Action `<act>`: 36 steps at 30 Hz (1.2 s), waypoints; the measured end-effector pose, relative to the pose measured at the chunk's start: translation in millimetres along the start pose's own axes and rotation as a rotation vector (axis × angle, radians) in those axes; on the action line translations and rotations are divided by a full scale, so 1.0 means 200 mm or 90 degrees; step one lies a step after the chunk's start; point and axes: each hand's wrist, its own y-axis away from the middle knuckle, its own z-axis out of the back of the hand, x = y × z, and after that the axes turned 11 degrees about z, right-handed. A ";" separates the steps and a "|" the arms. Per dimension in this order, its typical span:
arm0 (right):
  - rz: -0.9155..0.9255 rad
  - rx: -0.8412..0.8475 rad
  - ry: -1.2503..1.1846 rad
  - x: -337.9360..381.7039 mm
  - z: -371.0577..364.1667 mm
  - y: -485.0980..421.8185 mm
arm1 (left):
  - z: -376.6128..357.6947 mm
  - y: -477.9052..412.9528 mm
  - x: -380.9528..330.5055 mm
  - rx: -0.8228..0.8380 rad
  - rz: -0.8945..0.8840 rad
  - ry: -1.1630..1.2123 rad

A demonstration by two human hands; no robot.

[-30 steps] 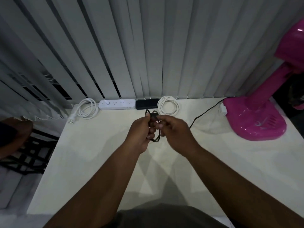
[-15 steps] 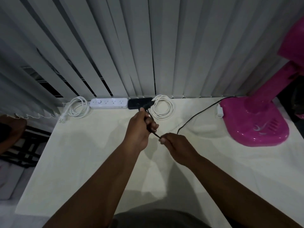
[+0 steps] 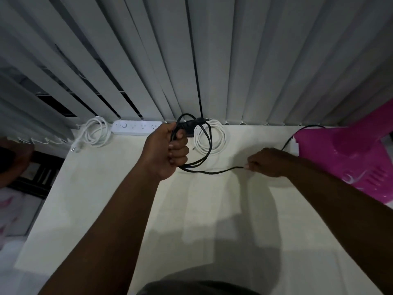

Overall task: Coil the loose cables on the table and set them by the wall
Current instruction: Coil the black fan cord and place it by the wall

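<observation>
My left hand (image 3: pixel 168 150) is closed around several loops of a black cable (image 3: pixel 209 143), held above the cream table (image 3: pixel 106 199) near the wall. The loops hang to the right of the fist, with the plug end sticking out at the top. From the fist a loose length of the same cable runs right to my right hand (image 3: pixel 266 161), which pinches it low over the table. Beyond that hand the cable leads on to the pink fan base (image 3: pixel 344 152).
Against the grey vertical blinds (image 3: pixel 191 60) lie a coiled white cable (image 3: pixel 96 135), a white power strip (image 3: pixel 136 127) and a second white coil (image 3: pixel 219 138) partly behind the black loops. The table's left edge drops to the floor.
My hands have moved apart: the right hand slid right along the black cable, drawing out a length, while the left hand rose toward the wall with the loops.
</observation>
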 end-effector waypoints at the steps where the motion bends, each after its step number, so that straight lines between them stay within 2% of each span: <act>1: -0.015 -0.038 0.002 -0.01 0.04 -0.04 | 0.00 -0.02 -0.01 -0.001 0.013 -0.014; 3: -0.058 -0.180 -0.026 -0.02 0.14 -0.13 | -0.02 -0.08 -0.01 -0.021 0.036 -0.032; 6: -0.157 -0.392 -0.149 0.00 0.27 -0.26 | -0.08 -0.22 0.04 -0.085 0.073 -0.043; 10: -0.183 -0.495 -0.206 0.06 0.38 -0.38 | -0.17 -0.44 0.11 -0.175 0.109 -0.062; 13: -0.168 -0.549 -0.262 0.08 0.37 -0.38 | -0.27 -0.61 0.14 -0.192 0.142 -0.062; 18: -0.130 -0.588 -0.348 0.09 0.27 -0.32 | -0.45 -0.86 0.17 -0.230 0.140 0.038; 22: -0.064 -0.601 -0.284 0.09 0.18 -0.24 | -0.52 -0.97 0.16 -0.222 0.155 0.185; 26: -0.043 -0.605 -0.282 0.02 0.05 -0.15 | -0.54 -1.03 0.14 -0.248 0.156 0.206; 30: -0.106 -0.501 -0.184 -0.08 0.01 -0.15 | -0.60 -1.07 0.12 -0.210 0.143 0.250; 33: -0.108 -0.558 -0.131 -0.11 0.03 -0.20 | -0.59 -1.08 0.15 -0.159 0.164 0.307; 36: -0.088 -0.536 -0.160 -0.15 0.07 -0.20 | -0.57 -1.09 0.16 -0.133 0.152 0.357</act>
